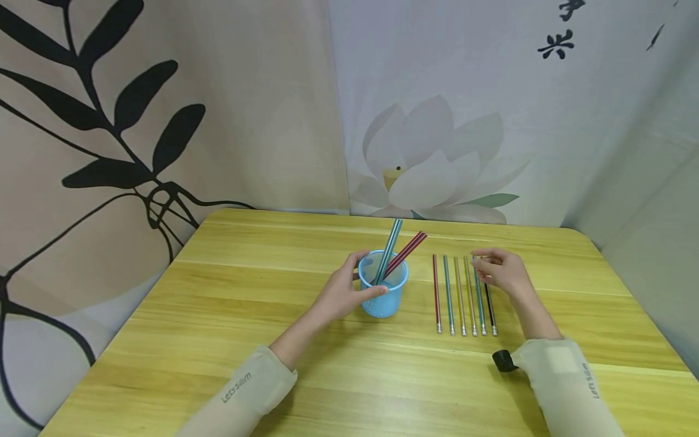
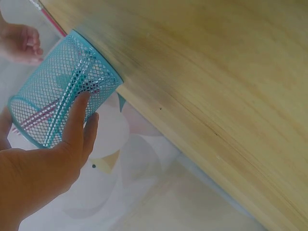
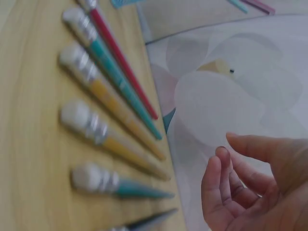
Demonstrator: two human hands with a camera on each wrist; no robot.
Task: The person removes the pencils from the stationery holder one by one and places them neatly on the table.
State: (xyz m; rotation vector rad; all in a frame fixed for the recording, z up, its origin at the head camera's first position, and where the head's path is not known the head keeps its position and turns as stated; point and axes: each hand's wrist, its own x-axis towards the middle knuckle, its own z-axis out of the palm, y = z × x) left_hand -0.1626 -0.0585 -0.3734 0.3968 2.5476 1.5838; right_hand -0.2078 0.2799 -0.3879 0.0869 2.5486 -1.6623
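Note:
My left hand [image 1: 340, 292] grips a light blue mesh pencil cup [image 1: 382, 307], thumb on the near side and fingers around the far left. Inside it lean teal pencils [image 1: 389, 246] and dark red pencils [image 1: 409, 246]. To the right, pencils lie side by side, eraser ends toward me: a red pencil [image 1: 436, 291], a teal pencil [image 1: 449, 292], two yellow pencils [image 1: 460, 292], a second teal pencil [image 1: 480, 300] and a black pencil [image 1: 491, 312]. Over the far ends of the last two hovers my right hand [image 1: 506, 272]. Its fingers are loosely bent with nothing between them in the right wrist view.
The wooden table [image 1: 218, 285] has its far edge close behind the cup and pencils. A printed curtain [image 1: 273, 109] hangs along the back and left. Near the right sleeve [image 1: 565, 382] is a small black object [image 1: 503, 361].

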